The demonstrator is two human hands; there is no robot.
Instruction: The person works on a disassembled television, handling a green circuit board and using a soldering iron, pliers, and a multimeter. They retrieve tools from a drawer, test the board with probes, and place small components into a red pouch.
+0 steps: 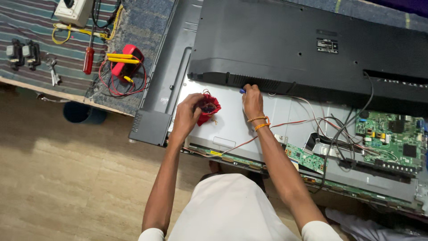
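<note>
My left hand [187, 112] grips a small red cloth pouch [209, 108] over the silver metal back panel [232, 125] of an opened flat television. A small blue-tipped object [242, 90] is pinched in my right hand [252, 101], which rests at the lower edge of the black plastic back cover [285, 40]. The cover is lifted and shifted away from the panel. On my right wrist sit orange thread bands [260, 123]. Red and white wires [290, 122] run across the panel toward a large green circuit board [392, 138] and a narrow green board [305, 157].
A striped mat [31, 27] at the upper left carries a red-handled screwdriver [88, 60], a red meter with yellow probes [127, 62], a white power strip [73, 11], keys [53, 71] and two dark adapters [22, 53]. Beige tiled floor [67, 178] lies at the left.
</note>
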